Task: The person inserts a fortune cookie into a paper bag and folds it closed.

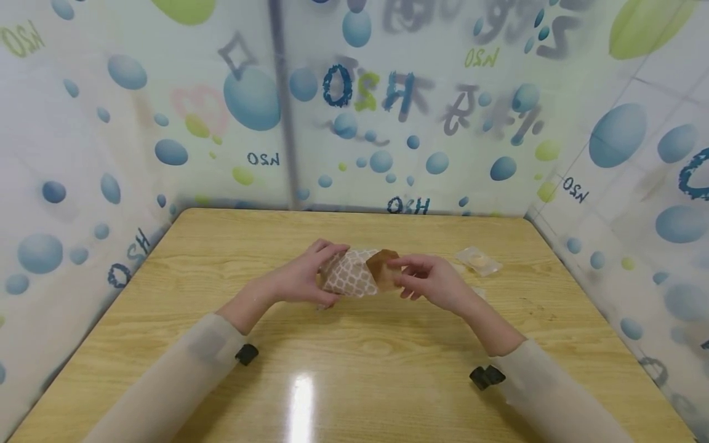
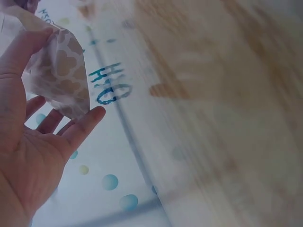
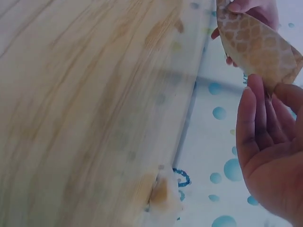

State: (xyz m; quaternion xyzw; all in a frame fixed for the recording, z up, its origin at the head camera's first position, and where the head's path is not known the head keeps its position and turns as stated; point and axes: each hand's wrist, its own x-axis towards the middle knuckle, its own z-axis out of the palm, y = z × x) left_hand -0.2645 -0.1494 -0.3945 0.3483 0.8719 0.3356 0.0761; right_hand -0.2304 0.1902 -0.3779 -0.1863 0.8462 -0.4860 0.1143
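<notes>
A small brown paper bag (image 1: 350, 275) with a white lattice pattern is held up over the middle of the table, its plain brown open end turned to the right. My left hand (image 1: 299, 275) grips the bag's left end, thumb on the near side and fingers behind. At the other end, my right hand (image 1: 434, 283) pinches the edge of the brown opening between thumb and fingers. The right wrist view shows the bag (image 3: 258, 45) stretched between both hands. What lies inside the bag is hidden.
On the wooden table (image 1: 376, 375), a small clear plastic packet (image 1: 479, 261) with something pale yellow in it lies beyond the right hand. Another pale scrap is partly covered by the right wrist. Printed curtains with blue bubbles (image 1: 252, 98) close off the back and both sides.
</notes>
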